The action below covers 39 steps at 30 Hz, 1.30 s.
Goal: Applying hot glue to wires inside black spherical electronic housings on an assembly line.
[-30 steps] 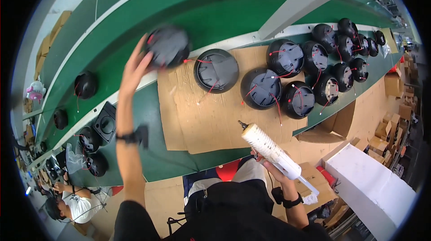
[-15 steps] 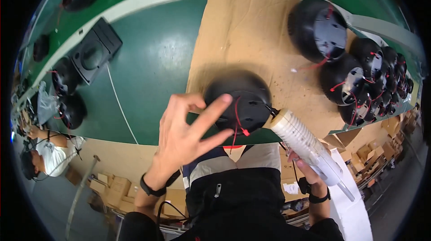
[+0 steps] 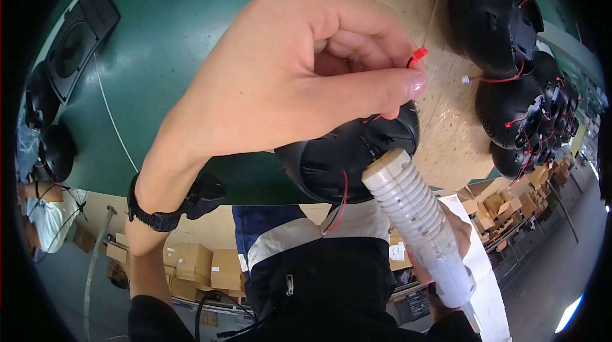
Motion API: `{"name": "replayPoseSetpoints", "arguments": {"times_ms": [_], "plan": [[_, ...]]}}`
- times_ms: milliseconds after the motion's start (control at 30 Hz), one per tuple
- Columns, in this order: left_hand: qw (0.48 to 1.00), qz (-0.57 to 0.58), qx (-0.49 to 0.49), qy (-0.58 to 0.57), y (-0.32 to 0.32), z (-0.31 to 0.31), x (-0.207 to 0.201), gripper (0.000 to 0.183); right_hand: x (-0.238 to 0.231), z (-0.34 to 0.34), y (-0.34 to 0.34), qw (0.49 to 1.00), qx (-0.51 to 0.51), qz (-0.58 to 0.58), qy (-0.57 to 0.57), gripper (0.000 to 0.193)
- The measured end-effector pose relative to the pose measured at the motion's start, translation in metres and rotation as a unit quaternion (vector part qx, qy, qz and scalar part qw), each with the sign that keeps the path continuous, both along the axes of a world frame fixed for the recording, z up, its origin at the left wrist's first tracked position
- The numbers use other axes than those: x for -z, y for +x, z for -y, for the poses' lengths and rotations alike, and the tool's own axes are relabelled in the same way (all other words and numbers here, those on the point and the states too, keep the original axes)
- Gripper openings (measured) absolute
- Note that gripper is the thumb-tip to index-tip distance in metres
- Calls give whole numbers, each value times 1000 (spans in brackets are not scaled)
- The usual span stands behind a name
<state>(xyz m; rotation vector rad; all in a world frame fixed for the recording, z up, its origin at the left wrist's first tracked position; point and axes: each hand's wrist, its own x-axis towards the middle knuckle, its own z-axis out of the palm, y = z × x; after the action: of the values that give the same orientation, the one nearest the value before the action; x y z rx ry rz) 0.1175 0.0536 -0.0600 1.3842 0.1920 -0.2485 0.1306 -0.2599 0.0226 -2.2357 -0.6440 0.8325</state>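
Raised close to the camera, my left hand (image 3: 268, 80) pinches a thin wire with a red connector (image 3: 418, 56) between thumb and fingertips. Beneath it, a round black plastic shell (image 3: 312, 173) lies at the table's near edge, partly covered by the hand. Another red wire (image 3: 345, 192) hangs off the shell's near side. My right hand (image 3: 458, 230) is wrapped around a white glue gun (image 3: 424, 224) with a ribbed barrel; most of its fingers are hidden behind it. The gun's front end points at the middle of the shell, and a rod sticks out of its rear.
Under the shell lies a cardboard sheet (image 3: 440, 144) on the green table (image 3: 166, 55). Several black shells with red wires (image 3: 510, 103) crowd the right side. At the left are a black speaker-like panel (image 3: 80, 39) and more shells (image 3: 57, 151). Cardboard boxes (image 3: 194, 262) stand below.
My left hand has risen from the shell toward the camera and closed on a red connector wire. The shell has turned, and the glue gun has shifted slightly left. The view has moved too.
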Motion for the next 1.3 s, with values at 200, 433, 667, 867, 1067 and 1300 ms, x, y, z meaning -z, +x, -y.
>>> {"name": "replayPoseSetpoints", "arguments": {"times_ms": [200, 433, 667, 867, 1067, 1300], "plan": [[999, 7, -40, 17, -5, 8, -1, 15, 0, -10, -2, 997, -66, 7, -43, 22], [997, -2, -69, -36, -8, 13, 1, 16, 2, -9, -4, 995, -84, 27, -43, 22], [997, 52, -58, 25, -7, 10, 3, 16, -2, -14, -2, 993, -101, 44, -49, 24], [989, 70, -124, 45, -27, 16, -8, 12, -4, -14, -6, 994, -77, 52, -50, 24], [965, 246, -66, 67, -49, 11, -7, 17, 1, -12, -6, 998, -49, 32, -29, 25], [905, 361, -100, 201, -73, 34, 3, 25, 6, -13, -1, 995, -75, 55, -22, 24]]}}
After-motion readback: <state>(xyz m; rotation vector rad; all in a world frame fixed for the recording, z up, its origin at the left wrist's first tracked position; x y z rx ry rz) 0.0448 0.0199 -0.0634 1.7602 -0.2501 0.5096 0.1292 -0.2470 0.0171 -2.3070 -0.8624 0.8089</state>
